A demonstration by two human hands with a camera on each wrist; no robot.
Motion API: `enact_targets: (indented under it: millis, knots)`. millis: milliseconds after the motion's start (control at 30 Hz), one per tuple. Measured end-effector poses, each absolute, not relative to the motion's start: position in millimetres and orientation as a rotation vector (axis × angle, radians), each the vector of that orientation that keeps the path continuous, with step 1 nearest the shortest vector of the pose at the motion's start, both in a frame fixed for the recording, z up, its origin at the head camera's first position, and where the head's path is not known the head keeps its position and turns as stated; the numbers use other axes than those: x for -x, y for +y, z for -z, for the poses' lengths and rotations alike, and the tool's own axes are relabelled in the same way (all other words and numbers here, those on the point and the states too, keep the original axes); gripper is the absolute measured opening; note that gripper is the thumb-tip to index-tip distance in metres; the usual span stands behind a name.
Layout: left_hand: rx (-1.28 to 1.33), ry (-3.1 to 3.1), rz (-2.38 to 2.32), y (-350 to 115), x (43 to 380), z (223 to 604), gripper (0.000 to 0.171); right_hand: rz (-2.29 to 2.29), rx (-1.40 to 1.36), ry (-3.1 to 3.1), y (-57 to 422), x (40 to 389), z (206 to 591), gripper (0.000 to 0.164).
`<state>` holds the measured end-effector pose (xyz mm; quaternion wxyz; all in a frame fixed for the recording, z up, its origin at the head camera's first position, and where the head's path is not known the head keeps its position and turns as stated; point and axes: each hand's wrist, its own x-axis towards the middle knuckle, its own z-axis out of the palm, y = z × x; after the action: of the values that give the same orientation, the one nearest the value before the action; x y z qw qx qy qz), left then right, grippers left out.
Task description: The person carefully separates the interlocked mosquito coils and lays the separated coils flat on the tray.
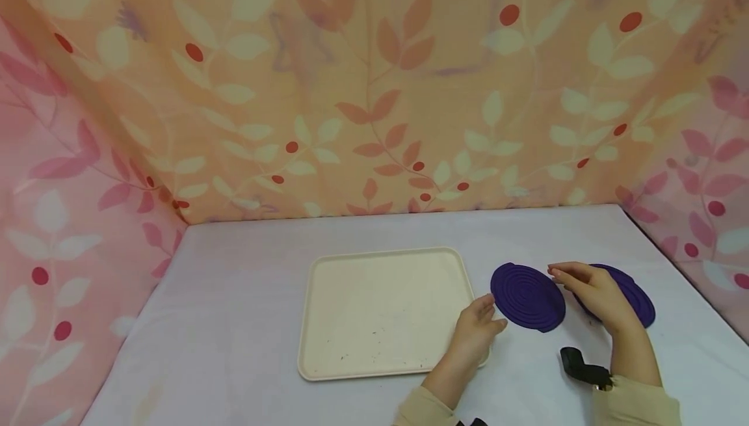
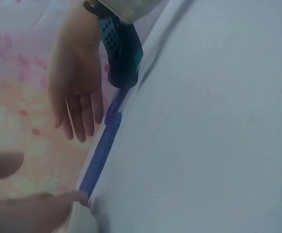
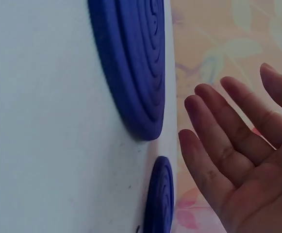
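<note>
One purple, round, concentric-ridged disc (image 1: 528, 297) (no long axis) lies on the white tabletop (image 1: 234, 322) right of the cream rectangular tray (image 1: 386, 309), between left hand (image 1: 476, 330), seemingly nearer, and right hand (image 1: 598, 292), both unclenched, empty.

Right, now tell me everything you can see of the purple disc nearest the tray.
The purple disc is round, flat and rubbery-looking, with concentric ridges and small tabs at its edge. It lies flat on the white table, right of the cream tray, between the left hand and right hand. Whether either touches it is unclear.
</note>
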<state>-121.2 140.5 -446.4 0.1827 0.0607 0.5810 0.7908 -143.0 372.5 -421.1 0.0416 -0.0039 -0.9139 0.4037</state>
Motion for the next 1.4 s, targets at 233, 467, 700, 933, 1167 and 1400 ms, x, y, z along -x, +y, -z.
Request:
enact_targets:
  millis: [233, 467, 700, 933, 1167, 1400]
  knots:
    - [-0.225, 1.306, -2.203, 145, 115, 457, 0.071, -1.261, 0.156, -2.875, 378, 140, 429, 0.051]
    - [-0.108, 1.204, -2.351, 148, 112, 457, 0.067, -1.422, 0.153, -2.81, 380, 141, 431, 0.053]
    - [-0.076, 1.212, -2.362, 149, 113, 455, 0.066, -1.357, 0.132, -2.842, 380, 142, 433, 0.052]
    - [-0.021, 1.217, -2.347, 150, 112, 455, 0.063, -1.501, 0.08, -2.728, 380, 143, 441, 0.048]
    - [0.006, 1.232, -2.366, 152, 111, 455, 0.06, -2.041, 0.291, -2.466, 384, 141, 442, 0.024]
    - [-0.03, 1.315, -2.353, 152, 109, 455, 0.06, -2.203, 0.202, -2.291, 379, 145, 441, 0.031]
